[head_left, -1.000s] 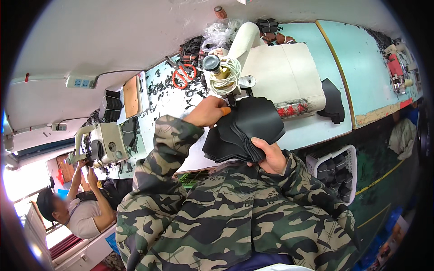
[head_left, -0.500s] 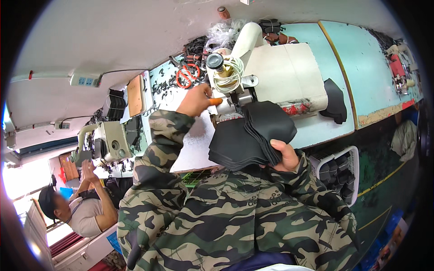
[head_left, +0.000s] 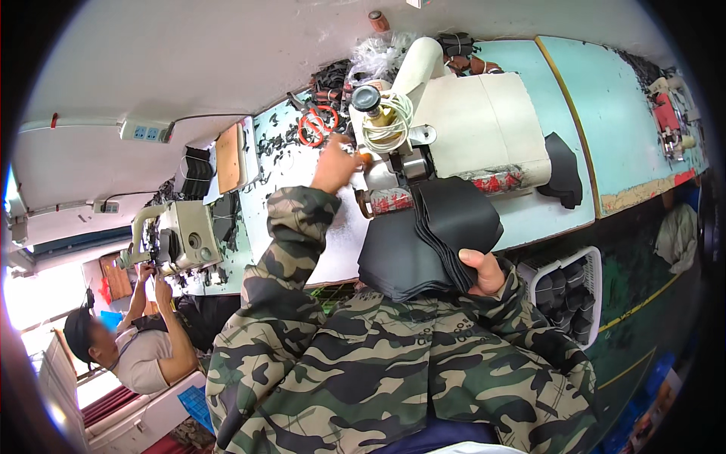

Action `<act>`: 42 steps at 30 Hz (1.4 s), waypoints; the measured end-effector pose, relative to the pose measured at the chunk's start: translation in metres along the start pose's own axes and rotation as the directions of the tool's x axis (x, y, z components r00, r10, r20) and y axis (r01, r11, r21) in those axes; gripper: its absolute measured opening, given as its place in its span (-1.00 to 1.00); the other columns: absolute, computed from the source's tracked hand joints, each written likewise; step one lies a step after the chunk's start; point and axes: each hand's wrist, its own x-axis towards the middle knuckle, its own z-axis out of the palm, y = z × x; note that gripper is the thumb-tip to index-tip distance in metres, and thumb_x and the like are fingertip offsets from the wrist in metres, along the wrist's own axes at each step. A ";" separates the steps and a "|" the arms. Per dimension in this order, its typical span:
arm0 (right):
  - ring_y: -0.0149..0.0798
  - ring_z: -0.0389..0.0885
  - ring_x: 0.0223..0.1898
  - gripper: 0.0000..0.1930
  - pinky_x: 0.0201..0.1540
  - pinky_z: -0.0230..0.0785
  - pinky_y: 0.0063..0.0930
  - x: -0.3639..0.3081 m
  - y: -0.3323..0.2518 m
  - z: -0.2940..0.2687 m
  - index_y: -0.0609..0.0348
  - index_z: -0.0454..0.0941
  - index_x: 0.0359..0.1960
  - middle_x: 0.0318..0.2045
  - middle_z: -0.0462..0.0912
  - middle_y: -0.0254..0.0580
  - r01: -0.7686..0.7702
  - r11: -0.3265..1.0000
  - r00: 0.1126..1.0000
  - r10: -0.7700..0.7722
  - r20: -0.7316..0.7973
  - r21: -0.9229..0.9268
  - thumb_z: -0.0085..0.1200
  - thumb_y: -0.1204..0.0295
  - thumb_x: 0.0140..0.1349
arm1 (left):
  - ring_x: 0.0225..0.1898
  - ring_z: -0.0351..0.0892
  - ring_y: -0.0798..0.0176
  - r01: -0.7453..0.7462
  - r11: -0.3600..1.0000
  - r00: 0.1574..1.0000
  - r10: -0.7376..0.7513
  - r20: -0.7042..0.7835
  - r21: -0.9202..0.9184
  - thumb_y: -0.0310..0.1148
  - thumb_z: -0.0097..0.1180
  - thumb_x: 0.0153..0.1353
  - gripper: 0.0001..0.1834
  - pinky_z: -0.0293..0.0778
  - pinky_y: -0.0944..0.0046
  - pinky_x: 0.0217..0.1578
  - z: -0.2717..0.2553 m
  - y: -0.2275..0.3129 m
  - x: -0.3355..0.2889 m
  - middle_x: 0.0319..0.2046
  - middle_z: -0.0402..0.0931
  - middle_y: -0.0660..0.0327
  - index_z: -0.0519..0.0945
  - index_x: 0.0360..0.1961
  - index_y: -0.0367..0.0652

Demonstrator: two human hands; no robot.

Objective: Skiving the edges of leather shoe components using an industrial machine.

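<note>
In my right hand is a thick stack of black sheet pieces, cut to rounded outlines. The thumb lies over the stack's right edge and the fingers are beneath it, out of sight. The stack's far end reaches the metal foot of a cream bench machine. My left hand is at the left side of the machine's head, by its metal parts. An orange cover shows at its fingertips. Its fingers are blurred and partly hidden, so their grip is unclear.
Red-handled scissors lie among black scraps behind my left hand. Loose black pieces rest right of the machine. A white basket holding dark bundles stands at lower right. A co-worker sits at another machine on the left.
My left hand has shifted slightly up at the machine's head. The stack has come slightly toward me with my right hand. The co-worker's hands have moved down to their machine.
</note>
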 end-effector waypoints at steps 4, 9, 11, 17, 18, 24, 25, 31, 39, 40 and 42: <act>-0.19 0.51 0.00 -0.49 0.09 0.40 -0.28 -0.005 -0.005 0.007 0.33 0.27 0.15 0.02 0.48 -0.07 0.109 0.994 0.994 -0.109 0.005 0.020 0.01 0.48 0.12 | -0.77 0.44 0.33 -0.151 0.959 0.988 0.155 -0.002 -0.240 -0.38 0.02 0.13 -0.60 0.34 0.38 -0.77 -0.034 0.029 -0.033 -0.55 0.49 0.19 0.42 0.00 -0.31; -0.18 0.59 -0.19 -0.60 -0.10 0.48 -0.30 0.009 -0.011 -0.003 0.31 0.36 0.07 -0.12 0.57 -0.08 0.053 0.997 0.993 -0.059 0.098 0.063 -0.03 0.42 0.20 | -0.19 0.49 0.39 0.036 0.851 0.847 0.252 0.468 -0.524 -0.27 0.08 0.24 -0.46 0.42 0.39 -0.15 -0.016 0.034 -0.103 -0.12 0.52 0.19 0.28 0.19 -0.26; -0.19 0.60 -0.42 -0.69 -0.39 0.46 -0.34 0.016 -0.003 -0.016 0.34 0.50 -0.15 -0.35 0.63 -0.03 -0.006 0.998 0.990 0.016 0.139 -0.066 -0.14 0.32 0.30 | -0.23 0.47 0.42 0.141 0.877 0.845 0.134 0.517 -0.458 -0.32 0.06 0.26 -0.55 0.40 0.41 -0.16 -0.009 0.024 -0.092 -0.16 0.52 0.23 0.37 0.14 -0.25; -0.36 0.61 -0.41 -0.71 -0.46 0.53 -0.37 0.021 0.019 -0.004 0.19 0.51 -0.10 -0.32 0.63 -0.24 -0.110 0.990 0.988 0.099 -0.117 -0.091 -0.01 0.26 0.29 | -0.34 0.51 0.35 -0.082 0.918 0.871 0.255 0.419 -0.387 -0.35 0.05 0.24 -0.72 0.44 0.35 -0.27 0.004 0.020 -0.078 -0.34 0.59 0.21 0.57 -0.11 -0.32; -0.37 0.62 -0.39 -0.71 -0.45 0.54 -0.36 0.022 0.023 0.001 0.16 0.51 -0.08 -0.30 0.63 -0.27 -0.119 0.988 0.987 0.108 -0.115 -0.094 0.00 0.24 0.28 | -0.34 0.51 0.35 -0.082 0.917 0.871 0.256 0.420 -0.390 -0.35 0.05 0.24 -0.72 0.44 0.35 -0.27 0.002 0.022 -0.072 -0.34 0.59 0.21 0.57 -0.11 -0.32; -0.30 0.63 -0.26 -0.67 -0.38 0.56 -0.32 0.027 0.022 0.014 0.16 0.49 -0.03 -0.21 0.63 -0.24 -0.176 0.984 0.974 0.167 -0.154 -0.042 -0.02 0.22 0.30 | -0.25 0.59 0.05 -0.225 0.945 0.916 0.123 0.381 0.237 -0.23 0.10 0.15 -0.66 0.45 0.17 -0.16 -0.002 0.041 -0.045 -0.31 0.61 -0.05 0.63 -0.16 -0.25; -0.29 0.63 -0.24 -0.66 -0.36 0.57 -0.30 0.027 0.022 0.015 0.17 0.48 -0.02 -0.19 0.63 -0.23 -0.168 0.986 0.979 0.164 -0.124 -0.021 -0.03 0.21 0.31 | -0.24 0.59 0.07 -0.190 0.959 0.905 0.088 0.416 0.210 -0.24 0.09 0.17 -0.66 0.45 0.19 -0.13 -0.004 0.047 -0.044 -0.30 0.61 -0.04 0.62 -0.16 -0.28; -0.27 0.64 -0.22 -0.65 -0.32 0.57 -0.27 0.021 0.013 0.012 0.19 0.48 -0.01 -0.18 0.63 -0.20 -0.153 0.987 0.983 0.158 -0.094 0.053 -0.07 0.21 0.33 | -0.22 0.57 0.10 -0.213 0.963 0.862 0.106 0.495 0.164 -0.24 0.07 0.20 -0.63 0.43 0.24 -0.11 0.000 0.062 -0.034 -0.27 0.61 -0.03 0.60 -0.12 -0.34; -0.30 0.64 -0.28 -0.67 -0.38 0.57 -0.32 0.022 0.015 0.009 0.20 0.48 -0.03 -0.21 0.63 -0.21 -0.120 0.993 0.979 0.115 -0.168 -0.020 -0.02 0.24 0.30 | -0.29 0.44 0.38 -0.141 0.989 0.783 0.141 0.606 -0.048 -0.31 0.06 0.21 -0.72 0.40 0.34 -0.24 -0.011 0.036 -0.041 -0.34 0.56 0.20 0.58 -0.13 -0.25; -0.30 0.64 -0.28 -0.67 -0.38 0.57 -0.32 0.022 0.015 0.009 0.20 0.48 -0.03 -0.21 0.63 -0.21 -0.124 0.992 0.979 0.118 -0.166 -0.023 -0.02 0.24 0.30 | -0.29 0.42 0.40 -0.123 0.992 0.797 0.120 0.592 -0.036 -0.30 0.06 0.21 -0.70 0.39 0.37 -0.25 -0.006 0.036 -0.039 -0.32 0.54 0.22 0.56 -0.10 -0.25; -0.30 0.64 -0.29 -0.67 -0.40 0.57 -0.33 0.022 0.014 0.010 0.20 0.47 -0.02 -0.21 0.63 -0.22 -0.095 0.994 0.985 0.087 -0.152 -0.052 -0.01 0.25 0.30 | -0.30 0.43 0.38 -0.120 0.992 0.846 0.076 0.528 0.049 -0.29 0.06 0.21 -0.71 0.39 0.37 -0.24 -0.002 0.033 -0.042 -0.35 0.54 0.25 0.56 -0.11 -0.24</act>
